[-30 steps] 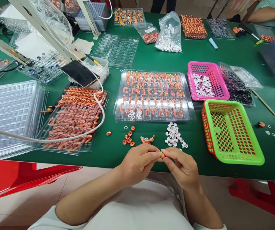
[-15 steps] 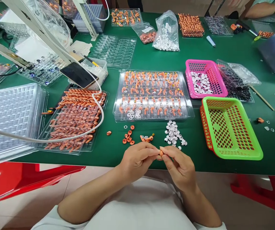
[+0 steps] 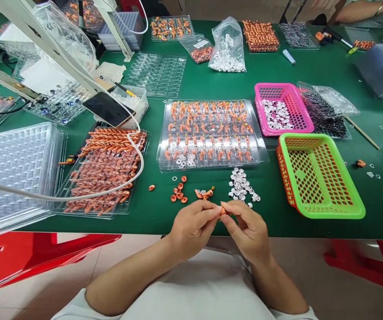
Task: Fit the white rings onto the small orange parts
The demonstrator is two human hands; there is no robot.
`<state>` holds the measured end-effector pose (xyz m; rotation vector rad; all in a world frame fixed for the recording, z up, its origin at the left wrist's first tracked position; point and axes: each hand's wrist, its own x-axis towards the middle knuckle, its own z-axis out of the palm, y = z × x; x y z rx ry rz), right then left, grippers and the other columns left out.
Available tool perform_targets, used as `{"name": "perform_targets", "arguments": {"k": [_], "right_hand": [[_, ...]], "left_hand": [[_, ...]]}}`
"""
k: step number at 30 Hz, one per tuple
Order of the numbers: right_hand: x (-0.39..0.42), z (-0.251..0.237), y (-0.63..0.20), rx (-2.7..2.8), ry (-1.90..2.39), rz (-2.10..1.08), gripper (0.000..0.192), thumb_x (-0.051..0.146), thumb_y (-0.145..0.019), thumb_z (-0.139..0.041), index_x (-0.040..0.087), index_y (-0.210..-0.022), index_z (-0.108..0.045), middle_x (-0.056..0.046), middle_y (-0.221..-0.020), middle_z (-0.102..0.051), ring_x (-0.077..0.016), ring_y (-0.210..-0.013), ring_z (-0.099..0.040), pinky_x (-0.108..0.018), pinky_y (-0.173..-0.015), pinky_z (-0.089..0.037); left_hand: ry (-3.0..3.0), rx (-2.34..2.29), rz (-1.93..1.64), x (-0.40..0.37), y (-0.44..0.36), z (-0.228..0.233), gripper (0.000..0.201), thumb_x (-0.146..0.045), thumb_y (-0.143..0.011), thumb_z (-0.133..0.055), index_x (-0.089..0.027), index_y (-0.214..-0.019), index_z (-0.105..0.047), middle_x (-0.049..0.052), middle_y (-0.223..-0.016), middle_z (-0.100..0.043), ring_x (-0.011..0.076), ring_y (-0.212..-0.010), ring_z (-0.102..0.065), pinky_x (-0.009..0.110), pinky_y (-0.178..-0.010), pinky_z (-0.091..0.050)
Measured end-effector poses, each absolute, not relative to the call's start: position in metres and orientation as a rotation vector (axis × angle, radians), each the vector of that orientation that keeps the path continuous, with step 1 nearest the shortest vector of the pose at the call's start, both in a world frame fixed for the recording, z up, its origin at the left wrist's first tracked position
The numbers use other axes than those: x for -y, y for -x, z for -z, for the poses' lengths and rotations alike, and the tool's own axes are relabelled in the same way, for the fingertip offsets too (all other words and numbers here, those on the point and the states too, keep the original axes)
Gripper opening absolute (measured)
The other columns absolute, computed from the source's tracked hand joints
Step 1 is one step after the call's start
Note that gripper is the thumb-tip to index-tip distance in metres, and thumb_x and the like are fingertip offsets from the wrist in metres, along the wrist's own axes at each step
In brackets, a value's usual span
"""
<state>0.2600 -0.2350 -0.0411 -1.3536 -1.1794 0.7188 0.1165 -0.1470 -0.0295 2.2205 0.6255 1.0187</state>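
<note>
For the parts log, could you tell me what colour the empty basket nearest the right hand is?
Bright green basket with a red rim edge, clearest in the head view.

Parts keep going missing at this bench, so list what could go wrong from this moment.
The small orange part is pinched only at the fingertips of the left hand and right hand, at the table edge; a slip may drop it to the floor. The loose white rings and orange rings lie close; a wrist could scatter them.
</note>
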Motion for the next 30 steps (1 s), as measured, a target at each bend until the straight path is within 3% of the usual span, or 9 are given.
{"name": "perform_targets", "arguments": {"k": [19,25,30], "right_hand": [[0.233,0.045,-0.251,1.289,1.464,-0.39,0.03,0.009,-0.09,-0.056,0.024,-0.115,-0.063,-0.007,-0.096,-0.07,-0.0207,-0.086,-0.067,-0.033,-0.074,-0.057],[0.23,0.042,-0.257,1.376,1.45,-0.322,0.032,0.009,-0.09,-0.054,0.023,-0.118,-0.061,-0.007,-0.096,-0.07,-0.0215,-0.087,-0.068,-0.034,-0.074,-0.057],[0.228,0.04,-0.263,1.485,1.412,-0.215,0.036,0.006,-0.088,-0.055,0.022,-0.121,-0.059,-0.01,-0.098,-0.07,-0.0225,-0.089,-0.068,-0.036,-0.076,-0.058]], "left_hand": [[-2.127,-0.646,-0.99,0.149,-0.117,0.027,0.019,-0.008,-0.088,-0.058,-0.019,-0.098,-0.069,0.006,-0.087,-0.072,0.013,-0.076,-0.07,0.02,-0.064,-0.057],[-1.937,-0.59,-0.839,0.134,-0.117,0.019,0.015,-0.01,-0.088,-0.06,-0.018,-0.093,-0.072,0.006,-0.087,-0.075,0.0144,-0.08,-0.071,0.025,-0.075,-0.059],[-1.8,-0.73,-0.752,0.129,-0.119,0.016,0.005,-0.017,-0.082,-0.07,-0.018,-0.084,-0.075,0.003,-0.073,-0.073,0.0134,-0.066,-0.066,0.022,-0.06,-0.057]]}}
